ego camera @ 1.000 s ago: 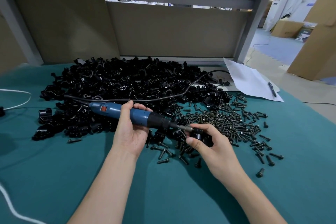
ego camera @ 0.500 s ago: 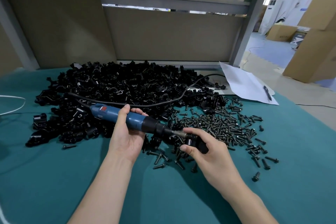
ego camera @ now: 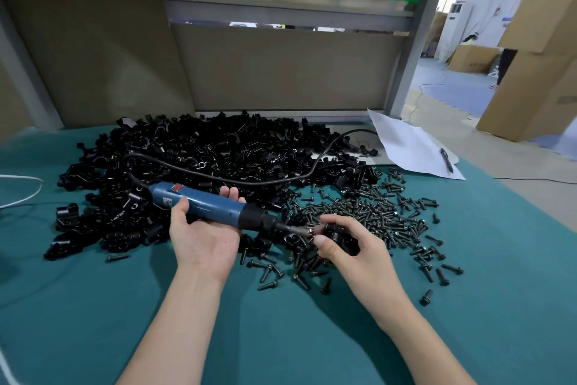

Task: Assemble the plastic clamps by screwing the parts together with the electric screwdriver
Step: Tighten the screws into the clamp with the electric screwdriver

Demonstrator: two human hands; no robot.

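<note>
My left hand point(ego camera: 204, 233) holds the blue electric screwdriver point(ego camera: 206, 205) from below, thumb on its side and fingers curled over the far side. The tool lies nearly level, its black nose and bit pointing right. My right hand point(ego camera: 346, 244) grips a black plastic clamp point(ego camera: 342, 236), and the bit tip meets a screw at the clamp's left face. A big heap of black clamp parts point(ego camera: 203, 166) lies behind the hands. Loose black screws point(ego camera: 374, 216) are scattered to the right and under my right hand.
The teal table cover point(ego camera: 281, 337) spreads toward me. The screwdriver's black cord point(ego camera: 249, 180) runs over the heap to the back right. A white sheet point(ego camera: 409, 147) with a pen point(ego camera: 447, 160) lies at the back right. A white cable point(ego camera: 22, 191) crosses the left edge.
My left hand has rolled palm-up under the screwdriver, with the fingers loosened. The right hand with the clamp stays at the bit tip. The camera view has tilted upward a little.
</note>
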